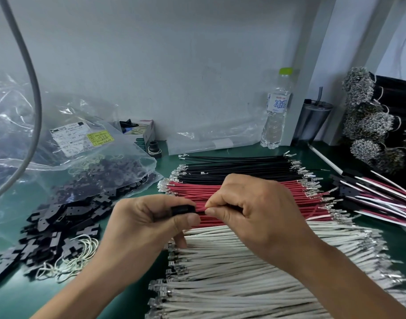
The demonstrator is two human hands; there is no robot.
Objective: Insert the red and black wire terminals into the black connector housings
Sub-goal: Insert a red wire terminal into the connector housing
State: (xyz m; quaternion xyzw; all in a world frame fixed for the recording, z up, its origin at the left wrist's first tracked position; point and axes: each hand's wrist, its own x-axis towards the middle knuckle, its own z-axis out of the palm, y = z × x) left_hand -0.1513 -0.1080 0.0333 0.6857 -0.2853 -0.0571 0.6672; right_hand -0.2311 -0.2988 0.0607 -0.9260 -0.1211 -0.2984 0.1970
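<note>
The left hand (149, 217) has its grip clamped on a small black connector housing (183, 210), a blocky, matte plastic piece pinched between thumb and curled fingers, its open end facing toward three o'clock. The right hand (252, 208) pinches a thin red wire (200, 209) between thumb and forefinger right at the housing's mouth; the wire's long axis runs nine to three o'clock, its tip pointing at nine into the housing, though whether it is seated I cannot tell. Both hands hover over the green desk (11, 298), above flat rows of cut wires all lying nine to three: smooth red wires (188, 192) directly beneath, black wires (238, 166) toward twelve o'clock, and thicker white wires (243, 272) toward six, each tipped with shiny crimped metal terminals. At nine o'clock lies a loose heap of black housings (59, 226), angular and flat, spilling from a crinkled clear plastic bag (87, 139) with a printed label. At one o'clock a clear ribbed water bottle (275, 111) with a green cap stands upright against the wall.
</note>
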